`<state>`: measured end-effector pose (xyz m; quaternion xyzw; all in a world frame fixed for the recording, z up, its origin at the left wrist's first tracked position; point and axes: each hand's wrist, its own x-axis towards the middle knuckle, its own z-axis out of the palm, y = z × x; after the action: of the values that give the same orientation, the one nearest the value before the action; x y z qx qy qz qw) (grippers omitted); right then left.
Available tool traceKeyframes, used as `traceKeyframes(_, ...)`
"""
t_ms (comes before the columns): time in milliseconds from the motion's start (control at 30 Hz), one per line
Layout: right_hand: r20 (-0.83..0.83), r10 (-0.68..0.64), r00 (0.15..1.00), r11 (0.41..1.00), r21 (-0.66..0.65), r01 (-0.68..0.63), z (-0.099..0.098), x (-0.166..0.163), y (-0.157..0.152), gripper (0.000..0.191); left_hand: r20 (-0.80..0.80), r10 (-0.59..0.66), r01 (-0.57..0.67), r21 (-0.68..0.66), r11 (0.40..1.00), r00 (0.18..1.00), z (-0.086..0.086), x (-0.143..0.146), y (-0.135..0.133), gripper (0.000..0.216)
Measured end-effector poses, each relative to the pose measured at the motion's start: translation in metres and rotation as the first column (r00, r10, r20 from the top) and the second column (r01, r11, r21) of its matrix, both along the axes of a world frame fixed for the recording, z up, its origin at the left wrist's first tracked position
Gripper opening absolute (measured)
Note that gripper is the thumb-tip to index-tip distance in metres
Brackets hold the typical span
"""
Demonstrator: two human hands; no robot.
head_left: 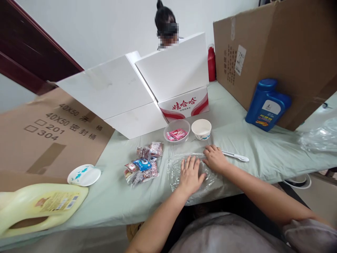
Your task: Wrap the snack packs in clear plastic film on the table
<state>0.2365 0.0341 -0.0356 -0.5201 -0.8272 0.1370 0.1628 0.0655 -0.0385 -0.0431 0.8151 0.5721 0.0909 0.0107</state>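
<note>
Left hand (190, 174) and right hand (214, 158) are pressing open-palmed on the bag (174, 174); lifting it likely needs an edge pinch.

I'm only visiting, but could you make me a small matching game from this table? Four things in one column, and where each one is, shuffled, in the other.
1 blue bottle
2 clear bowl
3 yellow jug
4 plastic bag

a under left hand and right hand
b holds pink packets
c lying on its side, far left
d beside the cardboard box

Pairs: 1-d, 2-b, 3-c, 4-a
</note>
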Motion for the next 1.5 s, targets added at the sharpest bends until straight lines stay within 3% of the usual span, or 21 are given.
traceKeyframes(67,-0.126,-0.008,0.992,0.993,-0.12,-0.008,0.001,-0.004,0.005,0.012,0.004,-0.011,0.011,-0.037,0.999,1.0,-0.01,0.006,-0.001,0.073)
traceKeyframes(167,-0.247,-0.097,0.964,0.97,-0.241,0.036,0.001,-0.002,0.016,0.009,0.006,-0.02,0.02,-0.103,0.994,1.0,-0.018,0.006,-0.003,0.085)
traceKeyframes(333,-0.31,-0.267,0.912,0.944,-0.273,0.184,0.005,0.026,0.049,0.008,-0.003,0.006,-0.006,-0.193,0.981,1.0,-0.011,0.005,-0.005,0.086)
traceKeyframes(400,-0.325,-0.342,0.882,0.933,-0.228,0.278,0.01,0.04,0.056,0.006,-0.015,0.028,-0.031,-0.231,0.972,0.999,-0.008,0.006,-0.005,0.087)
traceKeyframes(467,-0.364,-0.367,0.856,0.929,-0.092,0.358,0.015,0.047,0.052,0.008,-0.024,0.043,-0.048,-0.252,0.966,0.999,-0.008,0.007,-0.005,0.086)
traceKeyframes(567,-0.398,-0.173,0.901,0.95,0.175,0.259,0.015,0.034,0.026,0.015,-0.03,0.052,-0.058,-0.261,0.964,0.998,-0.01,0.009,-0.005,0.084)
traceKeyframes(667,-0.204,0.131,0.97,0.97,0.229,-0.082,-0.001,0.006,-0.005,0.023,-0.042,0.072,-0.081,-0.277,0.958,0.997,-0.01,0.01,-0.003,0.088)
traceKeyframes(700,-0.119,0.144,0.982,0.97,0.215,-0.116,-0.008,-0.001,-0.013,0.029,-0.049,0.076,-0.086,-0.281,0.956,0.996,-0.009,0.009,-0.002,0.09)
traceKeyframes(800,0.087,0.092,0.992,0.983,0.152,-0.104,-0.03,-0.01,-0.021,0.057,-0.052,0.082,-0.093,-0.257,0.962,0.995,-0.005,-0.005,0.002,0.091)
traceKeyframes(900,0.186,0.074,0.98,0.991,0.098,-0.093,-0.041,-0.004,-0.02,0.082,-0.033,0.187,-0.19,-0.16,0.969,0.982,-0.004,-0.037,0.006,0.076)
traceKeyframes(1000,0.21,0.055,0.976,0.995,0.072,-0.072,-0.04,-0.001,-0.018,0.087,-0.023,0.328,-0.328,-0.037,0.944,0.945,-0.01,-0.07,0.006,0.057)
traceKeyframes(1100,0.214,0.052,0.975,0.996,0.059,-0.066,-0.036,-0.002,-0.019,0.089,0.023,0.4,-0.401,0.066,0.914,0.916,-0.016,-0.087,0.002,0.051)
traceKeyframes(1167,0.214,0.049,0.976,0.997,0.054,-0.062,-0.033,-0.003,-0.02,0.092,0.09,0.375,-0.384,0.147,0.911,0.923,-0.017,-0.087,-0.004,0.048)
traceKeyframes(1233,0.213,0.058,0.975,0.996,0.053,-0.07,-0.03,-0.001,-0.02,0.092,0.121,0.25,-0.269,0.18,0.946,0.961,-0.016,-0.084,-0.01,0.041)
traceKeyframes(1333,0.218,0.054,0.975,0.997,0.04,-0.064,-0.026,0.008,-0.018,0.085,0.103,0.097,-0.108,0.105,0.989,0.99,-0.015,-0.081,-0.017,0.034)
traceKeyframes(1400,0.217,-0.004,0.976,0.999,0.035,-0.004,-0.022,0.019,-0.016,0.079,0.113,0.085,-0.094,0.076,0.993,0.99,-0.015,-0.082,-0.021,0.033)
traceKeyframes(1500,0.147,-0.067,0.987,0.996,0.071,0.057,-0.011,0.038,-0.018,0.067,0.205,0.058,-0.089,0.143,0.986,0.977,-0.009,-0.088,-0.028,0.029)
